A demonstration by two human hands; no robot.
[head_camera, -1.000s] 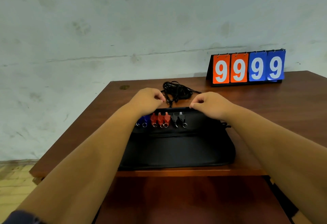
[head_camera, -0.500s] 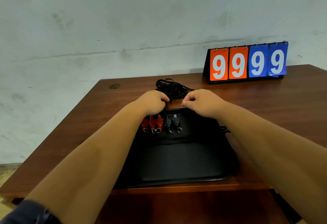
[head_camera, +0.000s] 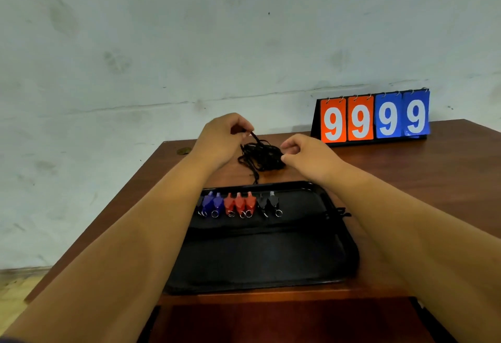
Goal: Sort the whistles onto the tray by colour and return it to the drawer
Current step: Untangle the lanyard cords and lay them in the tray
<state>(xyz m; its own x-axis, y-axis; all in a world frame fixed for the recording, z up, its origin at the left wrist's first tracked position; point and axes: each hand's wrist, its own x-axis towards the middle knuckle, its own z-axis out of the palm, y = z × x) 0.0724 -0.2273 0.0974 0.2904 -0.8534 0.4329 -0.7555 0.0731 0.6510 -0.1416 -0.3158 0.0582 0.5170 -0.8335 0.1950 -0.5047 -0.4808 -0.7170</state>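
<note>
A black tray (head_camera: 341, 237) lies on the wooden desk in front of me. Along its far edge stands a row of whistles: blue whistles (head_camera: 212, 203) at the left, three red whistles (head_camera: 240, 203) in the middle, two black whistles (head_camera: 268, 201) at the right. Beyond the tray lies a tangle of black cords (head_camera: 261, 157). My left hand (head_camera: 222, 139) pinches a strand of the cords and lifts it. My right hand (head_camera: 303, 153) grips the tangle's right side with its fingertips.
A flip scoreboard (head_camera: 374, 116) showing 9999 in orange and blue stands at the desk's back right, against the wall. A small round mark (head_camera: 183, 150) sits near the desk's far left corner. A dark open drawer front (head_camera: 271, 323) shows below the desk edge.
Both hands have left the tray's far edge and moved forward to the cord tangle. The left hand has pinched a strand and raised it. The blue whistles are uncovered.
</note>
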